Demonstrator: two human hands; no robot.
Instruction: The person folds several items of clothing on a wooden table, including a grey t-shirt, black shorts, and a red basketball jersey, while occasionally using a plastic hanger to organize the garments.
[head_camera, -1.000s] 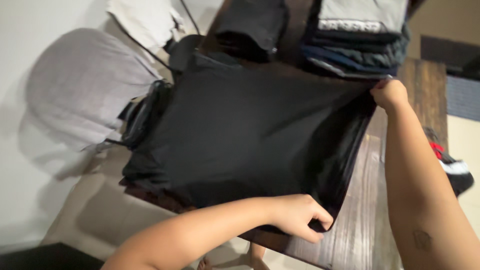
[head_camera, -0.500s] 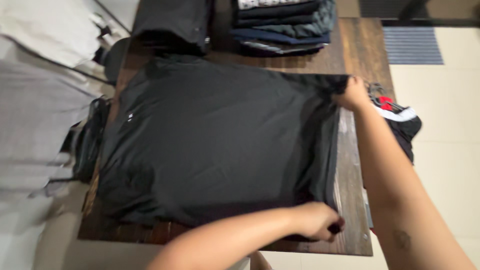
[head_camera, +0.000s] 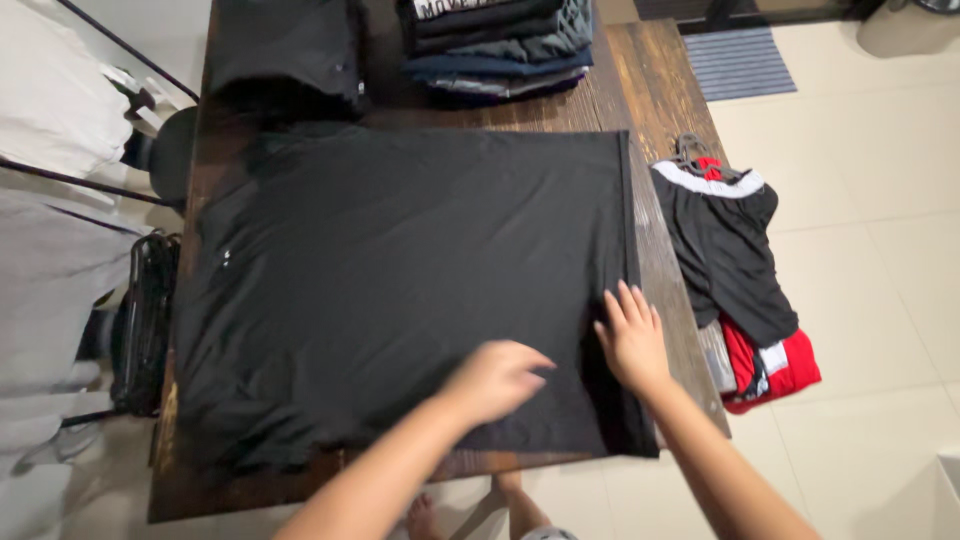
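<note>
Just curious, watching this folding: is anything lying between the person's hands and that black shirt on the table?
Nothing visible. The left hand and right hand both rest directly on the black shirt, spread flat on the wooden table. The stacks of folded clothes sit apart at the far edge.

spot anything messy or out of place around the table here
Yes: a heap of black, red and white garments on hangers lies on the pale tiled floor beside the dark wooden table. The black shirt lies flat under both hands, with the folded clothes stack tidy.
</note>
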